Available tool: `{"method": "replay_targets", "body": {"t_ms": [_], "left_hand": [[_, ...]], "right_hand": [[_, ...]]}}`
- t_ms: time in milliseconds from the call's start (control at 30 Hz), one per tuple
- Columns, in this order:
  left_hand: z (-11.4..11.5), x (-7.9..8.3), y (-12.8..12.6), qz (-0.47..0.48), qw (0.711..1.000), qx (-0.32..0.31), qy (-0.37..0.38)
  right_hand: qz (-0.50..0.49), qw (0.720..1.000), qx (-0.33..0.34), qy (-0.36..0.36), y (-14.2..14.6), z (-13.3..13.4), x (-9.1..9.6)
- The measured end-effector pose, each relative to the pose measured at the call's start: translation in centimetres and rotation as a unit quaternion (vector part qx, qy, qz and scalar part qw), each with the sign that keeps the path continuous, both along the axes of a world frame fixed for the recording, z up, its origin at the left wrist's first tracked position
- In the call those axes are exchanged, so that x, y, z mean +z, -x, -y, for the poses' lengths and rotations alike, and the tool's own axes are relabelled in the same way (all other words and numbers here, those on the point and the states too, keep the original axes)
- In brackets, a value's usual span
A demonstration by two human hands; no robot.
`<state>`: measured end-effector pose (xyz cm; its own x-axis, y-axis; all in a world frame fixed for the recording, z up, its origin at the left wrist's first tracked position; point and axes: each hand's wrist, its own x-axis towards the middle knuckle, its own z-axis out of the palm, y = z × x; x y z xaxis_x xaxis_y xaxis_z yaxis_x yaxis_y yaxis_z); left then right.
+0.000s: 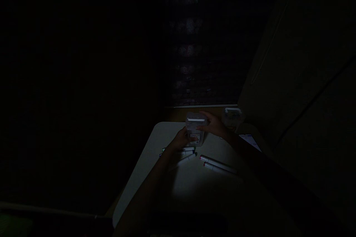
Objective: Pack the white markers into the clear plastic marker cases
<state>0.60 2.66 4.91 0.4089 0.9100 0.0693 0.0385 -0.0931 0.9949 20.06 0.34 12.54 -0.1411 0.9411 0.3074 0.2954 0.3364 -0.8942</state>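
Both hands are on a clear plastic container [191, 130] with a white handle or clip on its lid and a printed label on its front. My left hand [180, 140] wraps its lower left side, thumb across the label. Around the upper right side and lid edge, my right hand [213, 124] is closed. The container stands upright at the far part of the table; its contents are too dark to make out. Several markers with green and blue ends [189, 152] lie just below the left hand. Two markers with red ends [218, 163] lie to the right, nearer me.
A second clear container [232, 116] with a white handle stands behind my right wrist. A lit phone [250, 142] lies at the right of the white table [141, 170]. Window blinds [187, 50] hang behind. The room is very dark.
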Motion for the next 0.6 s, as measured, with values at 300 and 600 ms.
{"method": "replay_targets", "body": {"t_ms": [300, 600], "left_hand": [[1.4, 0.9, -2.6, -0.018, 0.966, 0.136, -0.221], [0.6, 0.8, -1.4, 0.015, 0.987, 0.102, -0.123]], "right_hand": [[0.25, 0.947, -0.175, -0.099, 2.0, 2.0, 1.9], [0.373, 0.919, -0.073, -0.106, 0.5, 3.5, 3.9]]}}
